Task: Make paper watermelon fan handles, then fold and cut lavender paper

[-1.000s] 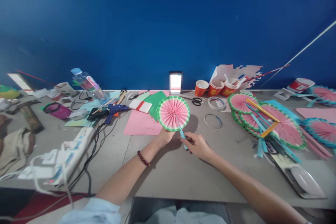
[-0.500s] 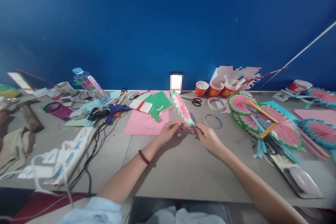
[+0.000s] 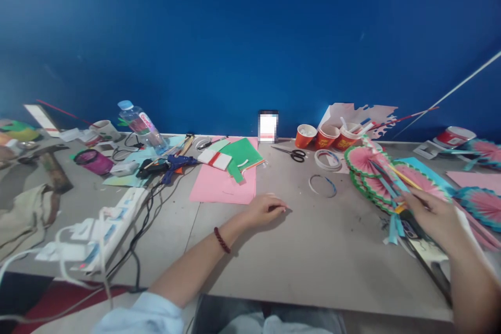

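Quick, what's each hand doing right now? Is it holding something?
Left hand: loosely curled, partly open, nothing visible in it.
Right hand: closed, holding a pink-and-green paper fan.

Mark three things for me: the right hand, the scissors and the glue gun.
Right hand [image 3: 436, 219]: head view, on the back of the hand.
Scissors [image 3: 290, 153]: head view, where the handles meet the blades.
Glue gun [image 3: 175, 163]: head view, on its blue body.
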Available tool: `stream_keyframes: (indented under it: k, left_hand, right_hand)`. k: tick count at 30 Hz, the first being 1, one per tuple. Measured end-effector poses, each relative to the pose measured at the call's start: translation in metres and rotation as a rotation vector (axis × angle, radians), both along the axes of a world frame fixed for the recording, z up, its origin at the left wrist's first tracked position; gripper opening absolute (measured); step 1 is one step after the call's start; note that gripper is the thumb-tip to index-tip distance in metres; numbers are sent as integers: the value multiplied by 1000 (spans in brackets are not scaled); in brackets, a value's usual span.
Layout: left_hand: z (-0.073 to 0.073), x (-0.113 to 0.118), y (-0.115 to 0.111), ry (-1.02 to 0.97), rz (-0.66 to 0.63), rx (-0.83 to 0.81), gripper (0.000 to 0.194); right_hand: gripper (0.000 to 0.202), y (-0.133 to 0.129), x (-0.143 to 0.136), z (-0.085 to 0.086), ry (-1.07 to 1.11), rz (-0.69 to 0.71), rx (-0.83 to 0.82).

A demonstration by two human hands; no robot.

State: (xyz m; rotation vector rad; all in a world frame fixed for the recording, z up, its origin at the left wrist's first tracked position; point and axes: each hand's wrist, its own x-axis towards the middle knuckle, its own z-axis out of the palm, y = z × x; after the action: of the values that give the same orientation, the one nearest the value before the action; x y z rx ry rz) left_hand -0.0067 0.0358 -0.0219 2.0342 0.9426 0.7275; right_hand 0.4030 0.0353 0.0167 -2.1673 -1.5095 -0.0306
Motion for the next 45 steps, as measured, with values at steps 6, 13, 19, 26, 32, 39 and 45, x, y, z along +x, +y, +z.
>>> stream_keyframes:
  k: [6,13,19,26,32,39,45]
  left_hand:
    - [-7,3,0,99,-47,269,24]
    - [-4,1,-2,182,5,333,23]
    - [-7,0,0,226,11,360,23]
    - [16,-24,16,496,30,438,22]
    - [44,-67,36,485,287,371,25]
    - [49,-79,46,516,375,330,35]
    - [45,-75,65,498,336,400,33]
  right_hand:
    - [46,-1,-21,8,-106,-271,-179]
    - [49,7,-31,8,-175,-317,144]
    - [44,12,-11,-3,-252,-285,43]
    - [52,6,-37,9,-330,-176,57]
    - [33,10,-129,19,-167,419,261]
    - [23,7,-279,-9,14,1190,-125]
    - [38,26,-320,-20,-99,1211,-167]
